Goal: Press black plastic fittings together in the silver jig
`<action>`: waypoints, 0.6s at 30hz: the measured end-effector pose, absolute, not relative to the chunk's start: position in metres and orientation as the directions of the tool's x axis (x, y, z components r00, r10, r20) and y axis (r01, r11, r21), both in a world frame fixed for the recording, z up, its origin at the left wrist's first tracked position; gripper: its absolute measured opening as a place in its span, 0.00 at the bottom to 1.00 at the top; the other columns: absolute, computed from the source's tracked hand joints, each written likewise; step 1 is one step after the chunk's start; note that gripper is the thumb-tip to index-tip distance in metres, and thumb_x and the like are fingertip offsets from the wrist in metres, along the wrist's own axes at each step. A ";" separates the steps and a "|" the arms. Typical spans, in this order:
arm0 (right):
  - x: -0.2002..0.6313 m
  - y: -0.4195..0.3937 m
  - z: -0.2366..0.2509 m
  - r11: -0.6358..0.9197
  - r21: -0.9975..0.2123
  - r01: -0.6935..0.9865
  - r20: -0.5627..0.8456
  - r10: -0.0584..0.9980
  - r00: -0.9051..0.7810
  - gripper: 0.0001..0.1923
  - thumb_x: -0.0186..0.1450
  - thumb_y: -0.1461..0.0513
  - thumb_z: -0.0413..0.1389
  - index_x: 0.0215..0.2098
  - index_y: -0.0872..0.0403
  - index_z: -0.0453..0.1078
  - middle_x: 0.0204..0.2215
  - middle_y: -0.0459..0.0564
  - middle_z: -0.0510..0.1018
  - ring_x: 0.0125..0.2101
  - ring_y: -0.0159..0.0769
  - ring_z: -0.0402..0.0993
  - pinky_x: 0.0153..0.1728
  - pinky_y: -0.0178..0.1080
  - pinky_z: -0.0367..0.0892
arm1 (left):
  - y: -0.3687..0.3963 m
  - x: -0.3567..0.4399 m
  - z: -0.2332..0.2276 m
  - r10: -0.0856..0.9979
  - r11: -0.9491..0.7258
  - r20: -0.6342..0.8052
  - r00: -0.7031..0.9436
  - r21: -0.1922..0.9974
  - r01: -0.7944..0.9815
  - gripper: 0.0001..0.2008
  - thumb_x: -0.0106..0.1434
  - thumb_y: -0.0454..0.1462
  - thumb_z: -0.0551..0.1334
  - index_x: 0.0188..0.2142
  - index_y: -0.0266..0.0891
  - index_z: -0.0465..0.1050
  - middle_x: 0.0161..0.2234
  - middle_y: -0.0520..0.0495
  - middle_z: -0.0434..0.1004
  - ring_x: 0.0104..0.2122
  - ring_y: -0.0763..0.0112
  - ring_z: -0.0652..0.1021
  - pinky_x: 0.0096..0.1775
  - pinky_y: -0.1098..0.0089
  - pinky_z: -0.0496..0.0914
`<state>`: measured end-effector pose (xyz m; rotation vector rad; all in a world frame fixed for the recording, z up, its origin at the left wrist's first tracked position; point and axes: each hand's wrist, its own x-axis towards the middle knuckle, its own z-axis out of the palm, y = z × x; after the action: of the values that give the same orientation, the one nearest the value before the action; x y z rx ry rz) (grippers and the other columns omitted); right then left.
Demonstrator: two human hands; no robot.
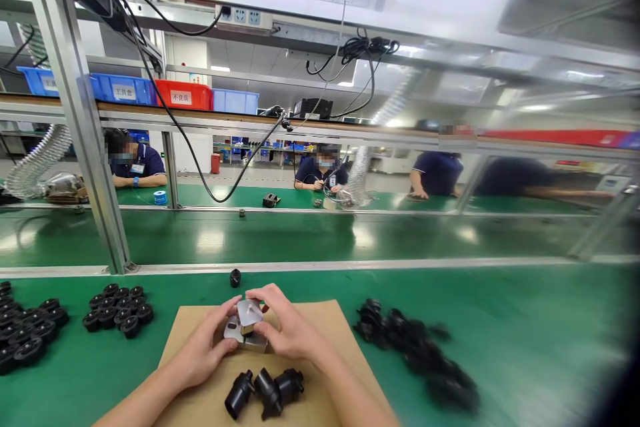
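My left hand (pixel 210 340) is closed around the left side of a silver metal block (pixel 233 328) with a slot in its top. My right hand (pixel 286 323) grips a silver metal piece with a flat, rounded top (pixel 249 311), tilted over the block's right part. Whether the two metal pieces are joined, I cannot tell. Both hands are above a brown cardboard sheet (pixel 200 407). Just below them on the cardboard lie three black plastic tube fittings (pixel 240 393). A small black part (pixel 235 278) stands on the green table beyond the hands.
Groups of black round parts (pixel 119 308) sit at the left on the green tabletop (pixel 320 283). A blurred pile of black parts (pixel 415 353) lies at the right. Metal framing (pixel 83 120) and a hanging black cable (pixel 215 199) are ahead. Several people sit or stand across the line.
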<state>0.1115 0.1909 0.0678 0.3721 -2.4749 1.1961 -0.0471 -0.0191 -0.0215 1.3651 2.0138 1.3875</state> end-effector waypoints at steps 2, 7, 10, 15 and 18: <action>0.112 0.190 0.070 0.609 -0.691 -0.389 0.417 -0.103 -0.903 0.32 0.66 0.71 0.58 0.67 0.48 0.65 0.56 0.53 0.72 0.56 0.45 0.66 0.60 0.50 0.68 | -0.020 -0.046 -0.021 0.850 0.067 0.228 -0.475 0.848 0.525 0.37 0.68 0.40 0.60 0.74 0.50 0.52 0.73 0.46 0.58 0.72 0.55 0.60 0.74 0.48 0.52; 0.111 0.192 0.071 0.613 -0.643 -0.458 0.429 -0.207 -0.879 0.32 0.65 0.73 0.58 0.66 0.49 0.68 0.61 0.52 0.74 0.61 0.45 0.63 0.65 0.51 0.64 | -0.020 -0.048 -0.026 0.854 0.086 0.210 -0.475 0.844 0.529 0.36 0.71 0.45 0.58 0.75 0.48 0.50 0.76 0.46 0.52 0.74 0.56 0.57 0.76 0.49 0.50; 0.111 0.191 0.070 0.629 -0.615 -0.475 0.436 -0.231 -0.870 0.30 0.68 0.72 0.57 0.66 0.49 0.69 0.64 0.52 0.72 0.64 0.44 0.62 0.67 0.50 0.62 | -0.020 -0.052 -0.031 0.857 0.087 0.205 -0.472 0.846 0.526 0.37 0.71 0.49 0.58 0.75 0.45 0.48 0.75 0.43 0.53 0.74 0.55 0.57 0.75 0.49 0.51; 0.112 0.186 0.071 0.660 -0.626 -0.415 0.341 -0.247 -0.907 0.33 0.68 0.71 0.55 0.70 0.47 0.66 0.70 0.53 0.64 0.68 0.45 0.57 0.69 0.52 0.59 | -0.021 -0.053 -0.031 0.863 0.095 0.182 -0.471 0.857 0.506 0.41 0.72 0.54 0.58 0.75 0.45 0.43 0.75 0.40 0.53 0.72 0.54 0.62 0.74 0.49 0.54; 0.110 0.185 0.067 0.630 -0.660 -0.408 0.350 -0.223 -0.910 0.39 0.65 0.67 0.63 0.73 0.46 0.62 0.70 0.54 0.65 0.69 0.47 0.57 0.70 0.52 0.57 | -0.021 -0.052 -0.026 0.869 0.076 0.191 -0.458 0.861 0.503 0.41 0.73 0.55 0.58 0.76 0.49 0.41 0.75 0.41 0.53 0.70 0.55 0.64 0.74 0.50 0.55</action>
<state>0.1097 0.1853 0.0670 0.5158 -2.6182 1.1466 -0.0516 -0.0212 -0.0263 1.3598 1.9879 1.3395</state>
